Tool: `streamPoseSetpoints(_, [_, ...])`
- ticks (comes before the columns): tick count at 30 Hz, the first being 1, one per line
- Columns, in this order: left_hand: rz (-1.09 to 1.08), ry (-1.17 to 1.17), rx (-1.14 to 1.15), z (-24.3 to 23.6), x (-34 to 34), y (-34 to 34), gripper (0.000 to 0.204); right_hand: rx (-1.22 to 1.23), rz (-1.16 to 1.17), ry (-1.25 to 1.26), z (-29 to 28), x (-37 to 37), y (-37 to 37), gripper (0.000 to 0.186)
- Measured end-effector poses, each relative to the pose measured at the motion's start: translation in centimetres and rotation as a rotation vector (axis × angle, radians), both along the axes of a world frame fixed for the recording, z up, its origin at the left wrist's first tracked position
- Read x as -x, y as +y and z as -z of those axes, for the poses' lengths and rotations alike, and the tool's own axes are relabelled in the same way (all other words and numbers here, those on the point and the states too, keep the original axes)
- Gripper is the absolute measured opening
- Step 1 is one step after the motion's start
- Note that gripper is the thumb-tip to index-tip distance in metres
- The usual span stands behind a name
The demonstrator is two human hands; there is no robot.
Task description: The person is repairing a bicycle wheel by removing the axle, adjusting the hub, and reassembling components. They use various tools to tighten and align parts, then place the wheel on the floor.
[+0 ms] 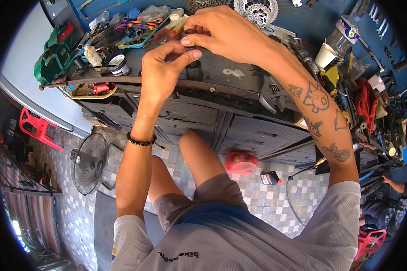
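Both hands are raised at the back of a dark metal workbench (230,83). My right hand (215,36) comes over from the right, thumb and fingers pinched on a small dark cylindrical part (188,32). My left hand (165,65) is just below it, fingers curled and thumb up against the same part, whose lower end is largely hidden by the fingers. A wider dark cylinder (194,71) stands on the bench directly beneath them. A white tub (119,66) is to the left, and a whitish smear (233,72) is to the right.
Tools crowd a tray (138,38), beside a green case (49,56). Bottle (341,34), cup (324,56), red cloth (365,104) stand right. Below are a fan (88,162), red container (240,162) and hose (288,194). Another person's arm (393,183) shows at far right.
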State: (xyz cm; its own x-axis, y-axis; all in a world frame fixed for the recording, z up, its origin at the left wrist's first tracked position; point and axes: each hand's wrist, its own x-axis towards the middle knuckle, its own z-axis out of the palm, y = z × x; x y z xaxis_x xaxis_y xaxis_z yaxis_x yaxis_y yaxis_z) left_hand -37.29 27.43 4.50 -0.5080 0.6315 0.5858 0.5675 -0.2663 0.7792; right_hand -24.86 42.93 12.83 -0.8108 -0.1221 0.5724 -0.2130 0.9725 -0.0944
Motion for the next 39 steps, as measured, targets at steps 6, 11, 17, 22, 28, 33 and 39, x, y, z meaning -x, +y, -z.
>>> streamPoseSetpoints(6, [-0.086,0.080,-0.070,-0.4,-0.1,0.1,0.023,-0.101,0.002,0.229,0.3,0.7,-0.9,0.033])
streamPoseSetpoints(11, [-0.056,0.015,-0.137,-0.7,0.0,0.4,0.029,0.121,0.105,-0.117,-2.2,-0.3,-2.1,0.026])
streamPoseSetpoints(17, [0.001,-0.011,-0.064,0.3,-0.7,-0.3,0.039,0.115,0.036,0.035,-5.5,-1.7,-2.2,0.030])
streamPoseSetpoints(22, [0.066,-0.169,-0.119,1.0,-1.6,-0.3,0.042,0.173,0.089,-0.023,-6.1,-2.0,-3.1,0.031])
streamPoseSetpoints(28, [-0.285,0.024,-0.263,1.6,-5.0,-0.7,0.033,0.253,0.150,-0.047,-6.8,-2.9,-3.4,0.030])
streamPoseSetpoints(33, [-0.325,0.274,-0.417,2.7,-6.7,-2.7,0.026,0.110,0.102,0.100,-7.0,-2.4,-2.9,0.030])
streamPoseSetpoints(39, [-0.299,-0.079,-0.478,2.2,-5.4,-1.5,0.017,0.182,0.277,-0.049,-8.5,-5.6,-2.1,0.031])
